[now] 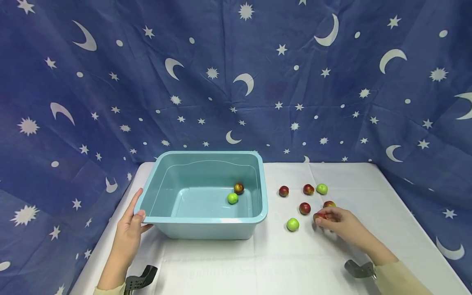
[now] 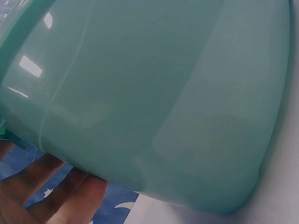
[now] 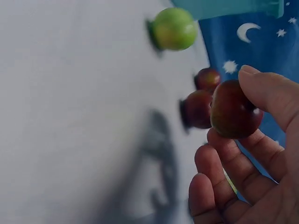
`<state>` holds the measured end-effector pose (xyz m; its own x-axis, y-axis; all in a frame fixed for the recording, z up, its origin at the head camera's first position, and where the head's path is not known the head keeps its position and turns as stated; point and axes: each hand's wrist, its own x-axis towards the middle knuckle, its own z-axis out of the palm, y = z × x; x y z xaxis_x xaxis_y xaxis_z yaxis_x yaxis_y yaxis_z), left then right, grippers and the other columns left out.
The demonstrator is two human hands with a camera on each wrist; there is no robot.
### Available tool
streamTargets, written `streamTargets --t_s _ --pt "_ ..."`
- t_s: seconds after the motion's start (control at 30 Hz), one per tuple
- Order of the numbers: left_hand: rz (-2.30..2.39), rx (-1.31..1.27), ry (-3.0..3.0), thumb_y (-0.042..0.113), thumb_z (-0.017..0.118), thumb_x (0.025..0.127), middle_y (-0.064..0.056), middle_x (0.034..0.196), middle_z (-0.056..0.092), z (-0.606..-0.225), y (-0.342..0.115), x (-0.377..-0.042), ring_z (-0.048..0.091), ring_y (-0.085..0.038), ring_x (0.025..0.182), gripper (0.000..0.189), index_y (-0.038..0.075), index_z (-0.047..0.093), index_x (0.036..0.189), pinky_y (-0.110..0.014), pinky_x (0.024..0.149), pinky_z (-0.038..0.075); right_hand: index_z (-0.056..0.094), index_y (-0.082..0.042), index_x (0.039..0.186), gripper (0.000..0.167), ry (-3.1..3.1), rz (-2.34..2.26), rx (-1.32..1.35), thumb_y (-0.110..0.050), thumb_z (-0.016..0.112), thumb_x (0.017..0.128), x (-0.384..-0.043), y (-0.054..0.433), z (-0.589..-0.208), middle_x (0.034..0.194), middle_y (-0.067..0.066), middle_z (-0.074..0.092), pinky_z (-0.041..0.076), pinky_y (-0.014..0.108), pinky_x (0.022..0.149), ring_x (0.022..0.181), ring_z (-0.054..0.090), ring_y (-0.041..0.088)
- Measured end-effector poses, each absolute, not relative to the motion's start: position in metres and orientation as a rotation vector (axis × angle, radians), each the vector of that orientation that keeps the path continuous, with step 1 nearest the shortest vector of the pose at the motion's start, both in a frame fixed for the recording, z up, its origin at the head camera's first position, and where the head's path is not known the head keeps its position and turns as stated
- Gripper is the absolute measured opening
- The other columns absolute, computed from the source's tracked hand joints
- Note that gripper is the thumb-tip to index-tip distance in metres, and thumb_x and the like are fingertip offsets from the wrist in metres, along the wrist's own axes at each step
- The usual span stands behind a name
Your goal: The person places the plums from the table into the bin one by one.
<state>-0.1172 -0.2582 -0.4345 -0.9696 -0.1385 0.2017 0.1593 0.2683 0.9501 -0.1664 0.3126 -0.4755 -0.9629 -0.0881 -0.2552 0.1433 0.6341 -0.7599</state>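
Note:
A light blue plastic basin point(image 1: 206, 220) stands on the white table, left of centre. My left hand point(image 1: 129, 231) holds its left front corner, the thumb at the rim and the fingers against the outside; the left wrist view shows the fingers point(image 2: 84, 196) partly hidden behind the wall. Inside the basin lie a red-yellow apple point(image 1: 239, 188) and a green apple point(image 1: 232, 198), both small. My right hand point(image 1: 341, 223) pinches a small dark red apple point(image 3: 235, 109) between thumb and fingertips, right of the basin. Another red apple point(image 1: 329, 204) lies partly hidden behind that hand.
Between basin and right hand lie several red apples, one point(image 1: 305, 208) near the hand and others point(image 1: 284, 191) farther back. One green apple point(image 1: 293, 224) sits near the front, another green apple point(image 1: 322, 188) at the back. A blue star-patterned cloth point(image 1: 265, 82) hangs behind the table.

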Motion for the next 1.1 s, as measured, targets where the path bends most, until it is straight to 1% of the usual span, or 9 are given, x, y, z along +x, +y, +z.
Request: streamTargets --t_s 0.13,0.27,0.33,0.4,0.6,0.63,0.73,0.9,1.1 --pt "-1.767 -0.026 -2.292 0.017 0.035 0.103 -0.013 0.154 0.025 -0.434 -0.258 -0.117 0.054 -0.008 0.110 0.052 0.032 0.030 0.153 -0.022 0.077 0.053 0.061 -0.005 0.118 0.052 2.620 -1.301 -0.050 -0.044 0.072 0.085 -0.171 0.306 -0.457 0.100 0.004 0.068 0.052 0.033 0.073 0.091 0.062 0.020" --pt "-1.780 -0.030 -2.279 0.017 0.035 0.103 -0.013 0.154 0.025 -0.434 -0.257 -0.118 0.053 -0.008 0.111 0.052 0.029 0.030 0.153 -0.021 0.077 0.053 0.062 -0.005 0.119 0.050 2.626 -1.364 -0.136 -0.041 0.073 0.085 -0.178 0.298 -0.438 0.104 0.006 0.067 0.054 0.030 0.077 0.095 0.063 0.020" --pt "-1.784 -0.033 -2.274 0.016 0.035 0.103 -0.014 0.154 0.026 -0.435 -0.257 -0.118 0.053 -0.008 0.111 0.052 0.027 0.030 0.154 -0.021 0.077 0.053 0.062 -0.006 0.119 0.050 2.629 -1.377 -0.170 -0.042 0.073 0.085 -0.181 0.292 -0.429 0.105 0.006 0.067 0.053 0.028 0.078 0.096 0.062 0.021" --pt "-1.785 -0.033 -2.274 0.017 0.035 0.103 -0.014 0.154 0.026 -0.436 -0.257 -0.118 0.054 -0.009 0.110 0.052 0.027 0.030 0.153 -0.021 0.077 0.053 0.062 -0.008 0.118 0.050 2.632 -1.384 -0.190 -0.044 0.073 0.084 -0.185 0.286 -0.420 0.106 0.006 0.067 0.053 0.028 0.076 0.096 0.062 0.023" --pt "-1.771 -0.034 -2.285 0.018 0.035 0.104 -0.014 0.153 0.027 -0.437 -0.256 -0.118 0.054 -0.009 0.110 0.051 0.032 0.030 0.153 -0.021 0.078 0.053 0.062 -0.012 0.119 0.052 2.617 -1.389 -0.258 -0.049 0.072 0.083 -0.195 0.266 -0.398 0.108 0.004 0.066 0.052 0.034 0.080 0.097 0.062 0.023" --pt "-1.766 -0.033 -2.288 0.018 0.035 0.103 -0.014 0.153 0.027 -0.437 -0.256 -0.118 0.054 -0.009 0.110 0.051 0.032 0.030 0.153 -0.022 0.078 0.053 0.062 -0.013 0.119 0.052 2.621 -1.383 -0.268 -0.050 0.071 0.083 -0.197 0.263 -0.395 0.108 0.003 0.066 0.051 0.035 0.083 0.097 0.062 0.021" --pt "-1.759 -0.033 -2.293 0.018 0.034 0.103 -0.014 0.153 0.027 -0.437 -0.256 -0.118 0.054 -0.009 0.110 0.052 0.032 0.029 0.153 -0.022 0.077 0.053 0.062 -0.015 0.118 0.051 2.627 -1.388 -0.314 -0.051 0.071 0.083 -0.202 0.252 -0.387 0.108 0.002 0.066 0.051 0.036 0.085 0.097 0.062 0.020" --pt "-1.759 -0.031 -2.295 0.018 0.034 0.104 -0.014 0.153 0.027 -0.436 -0.256 -0.118 0.054 -0.010 0.110 0.051 0.032 0.029 0.153 -0.022 0.077 0.053 0.063 -0.019 0.117 0.048 2.632 -1.409 -0.421 -0.052 0.070 0.083 -0.208 0.231 -0.367 0.108 0.000 0.066 0.053 0.037 0.084 0.096 0.062 0.018" --pt "-1.741 -0.012 -2.326 0.021 0.034 0.104 -0.013 0.154 0.025 -0.434 -0.258 -0.116 0.053 -0.007 0.110 0.051 0.034 0.027 0.153 -0.026 0.078 0.054 0.065 -0.023 0.114 0.042 2.613 -1.423 -0.530 -0.052 0.071 0.083 -0.211 0.201 -0.342 0.104 -0.003 0.067 0.052 0.038 0.085 0.095 0.063 0.018"
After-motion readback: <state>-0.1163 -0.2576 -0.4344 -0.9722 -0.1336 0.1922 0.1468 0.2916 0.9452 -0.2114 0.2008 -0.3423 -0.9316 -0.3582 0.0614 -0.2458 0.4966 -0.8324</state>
